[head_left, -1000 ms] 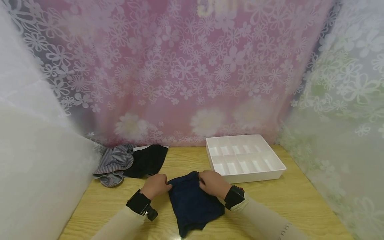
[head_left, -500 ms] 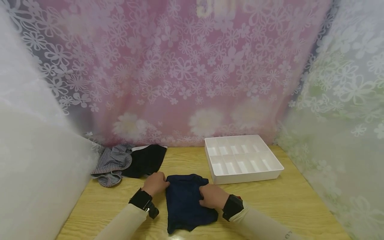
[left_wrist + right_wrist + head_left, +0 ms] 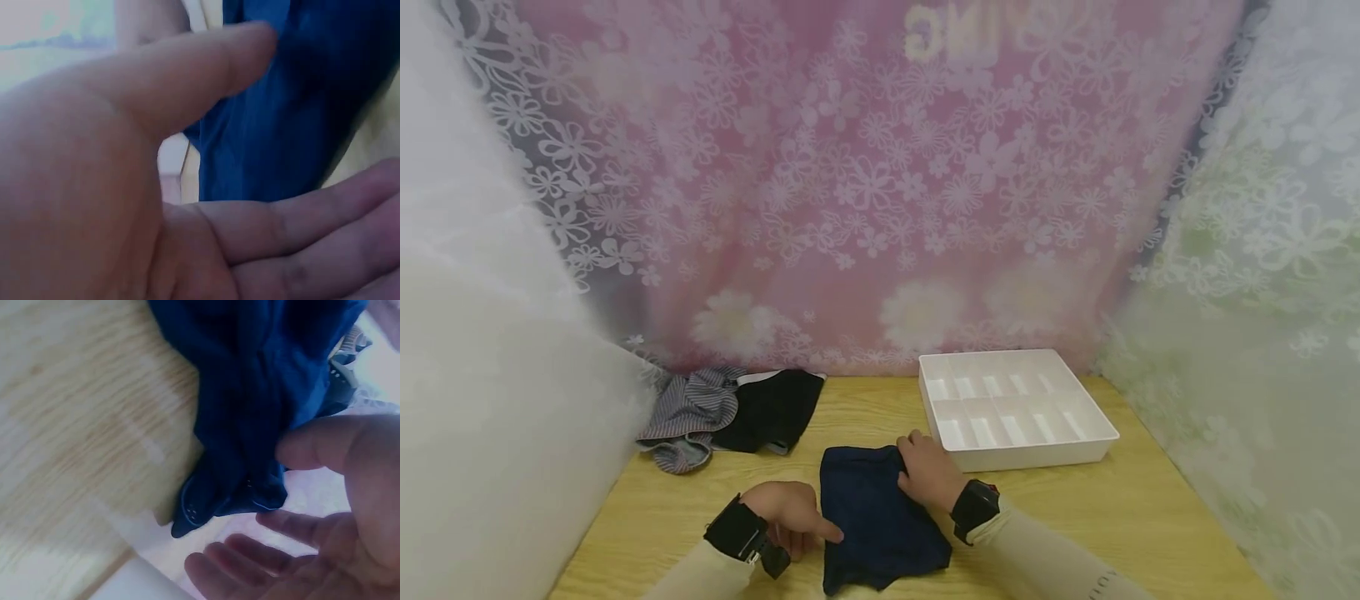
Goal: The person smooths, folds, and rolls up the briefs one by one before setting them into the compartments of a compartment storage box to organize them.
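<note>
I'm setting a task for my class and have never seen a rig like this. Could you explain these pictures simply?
There is no machine here, just a person's left hand and right hand. The wide picture comes from a camera on the head, looking forward and down; the two close-ups come from cameras on the wrists.

On the wood-grained table lie a navy cloth in front, a striped cloth and a black cloth at back left, and a white divided tray at back right.

Neither hand seems to grip anything: the left thumb reaches over the navy cloth's left edge, and the right hand is at its far right corner, fingers relaxed.
</note>
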{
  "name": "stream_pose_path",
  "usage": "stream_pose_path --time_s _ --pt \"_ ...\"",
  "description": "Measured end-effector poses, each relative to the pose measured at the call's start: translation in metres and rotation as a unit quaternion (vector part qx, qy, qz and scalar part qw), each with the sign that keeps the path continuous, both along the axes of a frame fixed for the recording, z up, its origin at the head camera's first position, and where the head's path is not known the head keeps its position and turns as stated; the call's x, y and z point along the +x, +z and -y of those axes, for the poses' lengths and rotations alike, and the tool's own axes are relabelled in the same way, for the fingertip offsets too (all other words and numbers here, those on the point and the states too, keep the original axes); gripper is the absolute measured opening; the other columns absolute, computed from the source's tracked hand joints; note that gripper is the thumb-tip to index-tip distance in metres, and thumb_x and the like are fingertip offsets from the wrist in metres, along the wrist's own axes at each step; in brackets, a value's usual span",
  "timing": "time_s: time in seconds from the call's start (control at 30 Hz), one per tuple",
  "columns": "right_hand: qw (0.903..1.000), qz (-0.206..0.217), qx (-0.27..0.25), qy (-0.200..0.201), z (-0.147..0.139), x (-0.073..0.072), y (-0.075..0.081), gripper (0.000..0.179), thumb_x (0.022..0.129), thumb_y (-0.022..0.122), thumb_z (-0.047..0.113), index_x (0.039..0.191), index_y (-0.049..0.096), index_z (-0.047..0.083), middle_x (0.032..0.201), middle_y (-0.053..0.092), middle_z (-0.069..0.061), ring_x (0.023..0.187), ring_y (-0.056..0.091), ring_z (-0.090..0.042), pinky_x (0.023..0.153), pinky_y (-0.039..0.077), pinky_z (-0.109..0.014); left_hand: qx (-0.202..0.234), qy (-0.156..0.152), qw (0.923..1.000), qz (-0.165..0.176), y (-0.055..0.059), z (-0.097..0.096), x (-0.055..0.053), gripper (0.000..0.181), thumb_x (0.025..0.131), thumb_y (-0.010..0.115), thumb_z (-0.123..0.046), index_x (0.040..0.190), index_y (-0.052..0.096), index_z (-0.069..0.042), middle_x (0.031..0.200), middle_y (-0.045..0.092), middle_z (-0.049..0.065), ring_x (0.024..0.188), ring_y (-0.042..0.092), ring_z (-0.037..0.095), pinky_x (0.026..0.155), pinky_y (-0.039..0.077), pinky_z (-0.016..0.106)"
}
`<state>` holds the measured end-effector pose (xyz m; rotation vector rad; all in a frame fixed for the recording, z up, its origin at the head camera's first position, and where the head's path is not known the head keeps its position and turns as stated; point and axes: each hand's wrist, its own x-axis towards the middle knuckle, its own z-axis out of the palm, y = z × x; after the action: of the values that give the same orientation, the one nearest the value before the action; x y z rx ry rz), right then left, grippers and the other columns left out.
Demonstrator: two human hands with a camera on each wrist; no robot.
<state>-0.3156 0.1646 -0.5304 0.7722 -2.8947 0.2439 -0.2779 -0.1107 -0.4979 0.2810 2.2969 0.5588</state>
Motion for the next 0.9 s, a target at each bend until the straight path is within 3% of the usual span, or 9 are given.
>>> stream_pose_path --time_s 0.03,0.13,0.23,0.3,0.37,0.53,0.7,0.77,0.9 --pt "1.0000 0.001 0.007 -0.004 0.000 -0.002 -0.002 0.043 0.092 0.075 0.019 0.128 0.061 -0.002 0.114 0.061 -0.018 0.095 0.064 -0.033 0.083 0.056 -0.046 -0.005 -0.026 0.9996 0.010 -0.005 -0.002 0.000 0.054 0.086 0.072 -0.064 0.071 0.077 -0.013 0.067 0.073 0.005 0.057 0.066 0.016 0.055 0.053 0.031" --pt "0.9998 0.011 0.016 -0.011 0.000 -0.008 -0.005 0.042 0.092 0.074 0.018 0.128 0.061 -0.001 0.113 0.063 -0.018 0.095 0.065 -0.034 0.084 0.055 -0.047 -0.008 -0.051 0.9970 0.058 -0.017 -0.008 0.003 0.053 0.084 0.076 -0.065 0.071 0.077 -0.014 0.067 0.072 0.005 0.056 0.063 0.014 0.055 0.050 0.031" --pt "0.9995 0.018 0.025 -0.011 -0.002 -0.016 -0.006 0.035 0.093 0.075 0.017 0.122 0.063 0.001 0.106 0.063 -0.015 0.091 0.064 -0.032 0.081 0.055 -0.045 -0.005 -0.060 0.9963 0.061 -0.038 -0.011 0.002 0.049 0.082 0.078 -0.064 0.068 0.077 -0.017 0.065 0.072 0.002 0.051 0.060 0.011 0.053 0.049 0.030" --pt "0.9992 0.012 0.037 -0.004 -0.004 -0.020 -0.007 0.029 0.092 0.075 0.016 0.116 0.065 0.003 0.100 0.062 -0.013 0.088 0.064 -0.031 0.078 0.055 -0.043 -0.001 -0.049 0.9973 0.055 -0.044 -0.013 0.002 0.044 0.082 0.081 -0.057 0.067 0.077 -0.016 0.064 0.071 0.003 0.050 0.061 0.012 0.053 0.051 0.030" --pt "0.9988 0.001 0.048 0.004 -0.006 -0.024 -0.006 0.025 0.091 0.077 0.015 0.111 0.067 0.005 0.095 0.061 -0.012 0.084 0.063 -0.031 0.074 0.054 -0.042 0.008 -0.041 0.9976 0.055 -0.044 -0.015 0.002 0.040 0.084 0.082 -0.050 0.067 0.078 -0.015 0.064 0.071 0.003 0.050 0.062 0.013 0.053 0.052 0.031" --pt "0.9978 0.001 0.066 0.011 -0.009 -0.028 0.000 0.019 0.092 0.077 0.015 0.108 0.069 0.008 0.092 0.060 -0.009 0.082 0.062 -0.029 0.069 0.053 -0.040 0.021 -0.044 0.9965 0.067 -0.030 -0.015 0.002 0.033 0.090 0.079 -0.035 0.066 0.075 -0.013 0.061 0.067 0.003 0.050 0.058 0.013 0.054 0.050 0.031" --pt "0.9969 0.031 0.071 0.012 -0.015 -0.020 0.009 0.021 0.090 0.079 0.017 0.104 0.069 0.006 0.089 0.060 -0.007 0.079 0.061 -0.025 0.069 0.053 -0.037 -0.050 -0.030 0.9977 -0.035 -0.001 -0.012 0.007 0.035 0.082 0.078 -0.012 0.052 0.062 -0.012 0.048 0.053 -0.001 0.041 0.043 0.013 0.049 0.039 0.029" --pt "0.9966 0.043 0.069 0.010 -0.019 -0.012 0.012 0.022 0.087 0.081 0.018 0.100 0.068 0.005 0.087 0.061 -0.006 0.076 0.061 -0.022 0.068 0.053 -0.036 -0.086 -0.028 0.9919 -0.089 0.008 -0.008 0.007 0.033 0.077 0.076 -0.005 0.050 0.058 -0.011 0.045 0.050 -0.002 0.040 0.040 0.013 0.047 0.035 0.027" --pt "0.9961 0.053 0.070 0.003 -0.027 0.007 0.012 0.023 0.083 0.083 0.022 0.086 0.065 0.008 0.076 0.060 -0.003 0.066 0.056 -0.016 0.061 0.049 -0.032 -0.141 -0.055 0.9725 -0.177 0.011 0.005 -0.006 0.035 0.075 0.075 -0.002 0.050 0.054 -0.014 0.047 0.045 -0.003 0.044 0.038 0.013 0.049 0.030 0.028"
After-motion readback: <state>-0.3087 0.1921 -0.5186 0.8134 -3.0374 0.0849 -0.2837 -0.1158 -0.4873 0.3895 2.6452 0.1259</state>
